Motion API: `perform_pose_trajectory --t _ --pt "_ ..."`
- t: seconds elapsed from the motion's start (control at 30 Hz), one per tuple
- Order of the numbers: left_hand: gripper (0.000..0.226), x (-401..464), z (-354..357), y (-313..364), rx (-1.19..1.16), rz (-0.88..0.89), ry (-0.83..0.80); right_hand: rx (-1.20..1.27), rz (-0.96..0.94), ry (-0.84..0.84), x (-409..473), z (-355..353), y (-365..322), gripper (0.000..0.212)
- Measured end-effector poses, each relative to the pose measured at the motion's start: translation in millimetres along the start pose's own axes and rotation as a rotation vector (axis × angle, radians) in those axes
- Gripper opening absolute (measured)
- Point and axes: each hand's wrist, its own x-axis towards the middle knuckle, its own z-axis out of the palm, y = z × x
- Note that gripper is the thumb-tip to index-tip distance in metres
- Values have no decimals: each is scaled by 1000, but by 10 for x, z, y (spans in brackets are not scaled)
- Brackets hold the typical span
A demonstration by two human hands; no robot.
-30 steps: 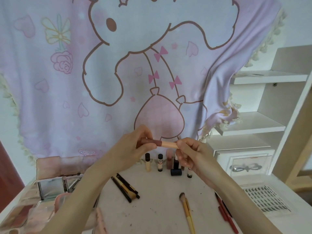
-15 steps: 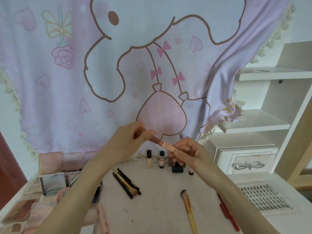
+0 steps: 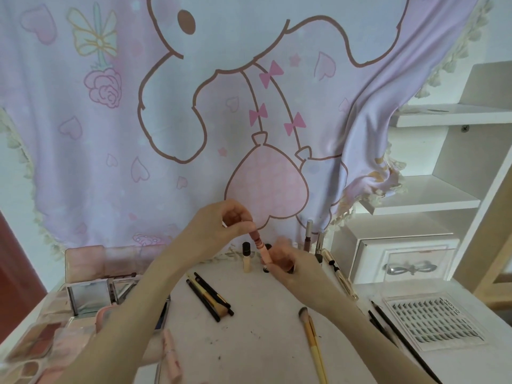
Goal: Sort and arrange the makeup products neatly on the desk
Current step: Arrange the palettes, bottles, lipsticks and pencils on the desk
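Both hands hold one slim lip-gloss tube, pink at the top and peach lower down, tilted steeply above the back of the white desk. My left hand pinches its upper end. My right hand, blurred, grips its lower end just above the desk. Behind them small bottles stand in a row, among them a cream one with a black cap. Dark brushes and pencils lie in a bundle left of centre, and two yellow-handled brushes lie at the front.
Open eyeshadow palettes and mirrors crowd the left side. A lash tray and dark pencils lie at the right, a gold tube beside my right wrist. A pink tube lies near the front. White drawer and shelves stand at the right.
The tube has swung from level to steeply tilted. My right hand has dropped with its lower end towards the desk, while my left hand stays at the upper end.
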Motion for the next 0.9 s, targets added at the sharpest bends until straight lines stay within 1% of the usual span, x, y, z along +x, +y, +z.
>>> perform_pose_trajectory --t 0.1,0.2,0.23,0.3,0.37,0.57,0.77,0.9 --pt "8 92 133 -133 31 -40 -35 -100 54 27 120 210 193 1" --pt "4 176 279 -250 75 -67 -85 -31 157 30 235 405 386 10" --pt "3 202 321 -286 87 -68 -96 -25 179 35 268 463 433 9" --pt "17 246 389 -377 123 -67 -94 -23 211 75 325 565 525 5" --pt "26 274 428 -495 166 -66 -67 -6 251 127 367 642 609 5" --pt "32 219 539 -961 320 -116 -93 -24 343 215 438 858 857 12" --pt "39 234 654 -1185 389 -55 -109 6 357 273 499 1037 952 15" --pt "45 240 729 -1268 486 13 -114 -68 356 342 524 1129 973 15"
